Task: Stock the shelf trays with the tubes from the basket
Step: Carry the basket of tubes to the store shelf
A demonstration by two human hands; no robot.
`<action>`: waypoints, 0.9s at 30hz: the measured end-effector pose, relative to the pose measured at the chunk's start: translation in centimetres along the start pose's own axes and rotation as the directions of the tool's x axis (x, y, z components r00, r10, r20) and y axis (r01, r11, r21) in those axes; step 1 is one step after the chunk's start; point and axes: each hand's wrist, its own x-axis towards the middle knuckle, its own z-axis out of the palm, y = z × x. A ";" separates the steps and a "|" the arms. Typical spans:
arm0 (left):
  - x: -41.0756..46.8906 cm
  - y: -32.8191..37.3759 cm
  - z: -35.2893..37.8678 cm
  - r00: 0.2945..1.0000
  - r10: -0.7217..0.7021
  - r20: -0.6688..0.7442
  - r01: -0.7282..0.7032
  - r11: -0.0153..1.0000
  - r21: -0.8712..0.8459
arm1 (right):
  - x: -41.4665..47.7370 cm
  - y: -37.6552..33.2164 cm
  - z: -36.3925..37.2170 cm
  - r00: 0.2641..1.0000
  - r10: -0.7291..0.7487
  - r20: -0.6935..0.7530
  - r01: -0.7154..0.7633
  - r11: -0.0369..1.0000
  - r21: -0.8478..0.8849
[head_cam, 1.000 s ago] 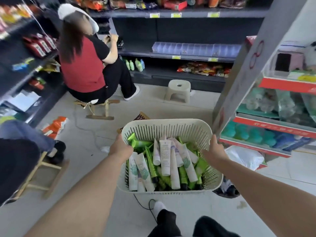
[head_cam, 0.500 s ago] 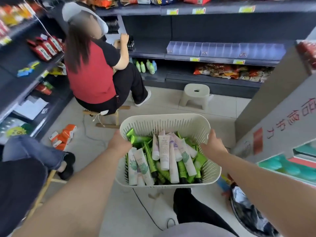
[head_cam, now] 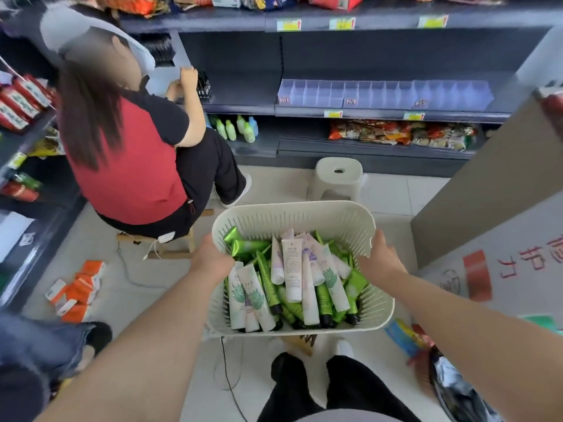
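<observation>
I carry a cream slotted basket (head_cam: 292, 214) in front of me, above the floor. My left hand (head_cam: 210, 261) grips its left rim and my right hand (head_cam: 380, 260) grips its right rim. Inside lie several tubes (head_cam: 292, 269), white ones on top and green ones beneath. Ahead on the dark shelf stands a row of clear divided shelf trays (head_cam: 380, 92), with nothing seen in their compartments.
A person in a red top (head_cam: 128, 159) sits on a wooden stool at the left, hands at the shelf. A small white plastic stool (head_cam: 338, 178) stands ahead below the trays. Orange packs (head_cam: 76, 287) lie on the floor. A grey display unit (head_cam: 487, 208) stands right.
I have walked forward with the basket. The shelf, the trays and the white stool are nearer and more centred. Both hands keep their hold on the rims.
</observation>
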 end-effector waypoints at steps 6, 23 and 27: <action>5.1 1.8 -0.4 0.996 0.073 0.059 -0.079 0.992 0.103 | 1.5 -1.6 0.7 0.994 0.097 -0.041 -0.096 0.995 0.034; 16.7 15.3 3.1 0.985 0.071 0.159 -0.107 0.966 0.235 | 15.4 -2.9 -5.8 0.990 0.139 -0.032 -0.133 0.982 0.135; 19.9 21.1 5.6 0.981 0.075 0.178 -0.117 0.964 0.240 | 21.0 -2.9 -9.2 0.987 0.157 -0.019 -0.151 0.970 0.192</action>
